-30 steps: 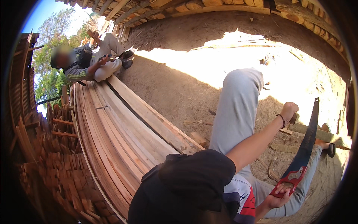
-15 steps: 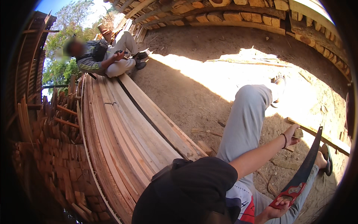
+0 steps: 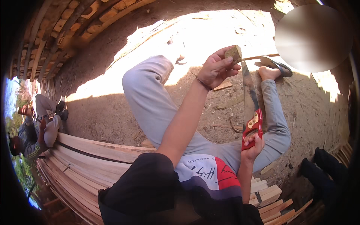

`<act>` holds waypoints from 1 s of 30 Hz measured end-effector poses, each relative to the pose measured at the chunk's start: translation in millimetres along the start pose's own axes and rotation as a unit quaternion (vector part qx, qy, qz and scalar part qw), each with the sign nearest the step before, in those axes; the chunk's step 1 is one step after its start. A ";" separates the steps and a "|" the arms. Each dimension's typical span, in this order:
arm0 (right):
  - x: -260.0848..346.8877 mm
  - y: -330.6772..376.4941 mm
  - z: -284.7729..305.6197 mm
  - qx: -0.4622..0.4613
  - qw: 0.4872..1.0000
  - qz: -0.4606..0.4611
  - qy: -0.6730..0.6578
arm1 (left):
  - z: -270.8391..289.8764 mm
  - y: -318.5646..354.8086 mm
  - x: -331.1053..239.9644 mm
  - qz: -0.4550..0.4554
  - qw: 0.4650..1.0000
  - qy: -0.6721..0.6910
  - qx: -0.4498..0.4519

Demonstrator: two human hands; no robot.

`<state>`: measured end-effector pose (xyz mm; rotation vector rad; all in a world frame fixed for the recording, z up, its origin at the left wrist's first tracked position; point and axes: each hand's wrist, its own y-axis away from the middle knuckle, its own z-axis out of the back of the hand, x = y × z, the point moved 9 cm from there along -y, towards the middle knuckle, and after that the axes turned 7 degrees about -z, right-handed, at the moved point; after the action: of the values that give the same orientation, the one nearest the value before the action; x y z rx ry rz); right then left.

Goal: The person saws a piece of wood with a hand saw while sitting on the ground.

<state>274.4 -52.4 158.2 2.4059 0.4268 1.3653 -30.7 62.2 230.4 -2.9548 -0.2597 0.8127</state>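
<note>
My left hand (image 3: 217, 71) is stretched out over the dirt ground, its fingers closed around a small rough brownish block (image 3: 233, 54). I cannot tell whether the block is wood or stone. My right hand (image 3: 253, 145) grips the red handle of a handsaw (image 3: 253, 122). The saw's long blade points away from me, edge-on and narrow in view. Its tip comes close to the block and my left fingers; whether it touches them is unclear. The saw lies between my two spread legs, beside my right shin.
I sit on a stack of long sawn boards (image 3: 93, 150) running left. Another person (image 3: 33, 131) sits at its far end, holding things. Dark-clad legs (image 3: 318, 168) show at lower right. Stacked timber (image 3: 56, 33) stands at upper left. A wood offcut (image 3: 224, 85) lies on the ground.
My view has swung to the right, so the seated person now appears at the far left. The saw points more directly away from me. Both hands keep their holds.
</note>
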 end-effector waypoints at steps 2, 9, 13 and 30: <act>4.4 3.1 -3.9 -0.027 1.000 -0.003 0.006 | -24.3 1.6 -4.5 0.000 0.999 -0.020 0.025; 4.4 7.5 -6.7 -0.038 0.999 -0.005 0.010 | -40.7 11.3 -11.1 -0.016 0.998 0.008 0.062; 0.8 10.3 -5.1 -0.033 0.999 -0.010 0.005 | -11.6 10.0 -22.4 -0.035 0.998 -0.045 -0.021; 10.4 3.1 -18.0 -0.097 0.975 -0.051 0.194 | 229.6 -32.3 55.2 0.345 0.524 -0.760 -0.170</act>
<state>264.2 -48.2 176.2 1.9346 0.4796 1.7453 -106.4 108.2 9.2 -1.3257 0.8559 3.4049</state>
